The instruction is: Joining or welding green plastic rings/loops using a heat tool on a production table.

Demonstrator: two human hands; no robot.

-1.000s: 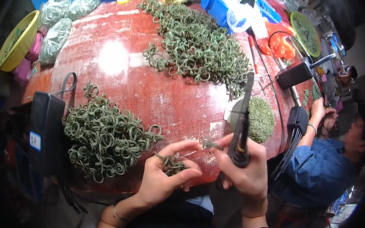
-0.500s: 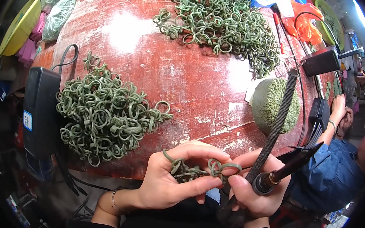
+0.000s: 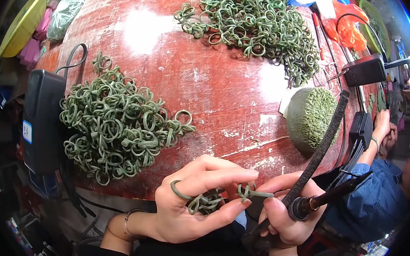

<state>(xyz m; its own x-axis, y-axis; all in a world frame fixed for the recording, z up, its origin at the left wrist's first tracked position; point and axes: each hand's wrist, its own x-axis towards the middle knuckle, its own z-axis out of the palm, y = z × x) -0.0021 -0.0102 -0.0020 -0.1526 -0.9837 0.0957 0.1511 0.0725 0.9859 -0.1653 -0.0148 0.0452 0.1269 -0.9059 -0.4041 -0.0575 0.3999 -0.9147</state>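
Observation:
My left hand (image 3: 194, 199) pinches a small green ring (image 3: 245, 192) between thumb and forefinger. Several more green rings (image 3: 204, 202) sit in its palm, and one loop (image 3: 179, 189) lies against a finger. Close by on the right, my right hand (image 3: 287, 218) grips a dark pen-like tool (image 3: 304, 207) with a copper-coloured collar and a tapering end. A long black ribbed rod (image 3: 316, 151) slants up from the same hand. The right thumb and forefinger meet the pinched ring's edge; whether they grip it I cannot tell.
Tangled green rings form a left pile (image 3: 113, 125) and a far pile (image 3: 256, 21) on the worn red table (image 3: 217, 100). A rough-topped green block (image 3: 311, 119) stands at right, near black boxes and cables (image 3: 361, 126). A co-worker's arm (image 3: 375, 141) is beyond.
The pinched ring has turned, now showing its band edge-on to the right. My left hand's fingers have shifted slightly, and the rod's upper end has tilted to the right.

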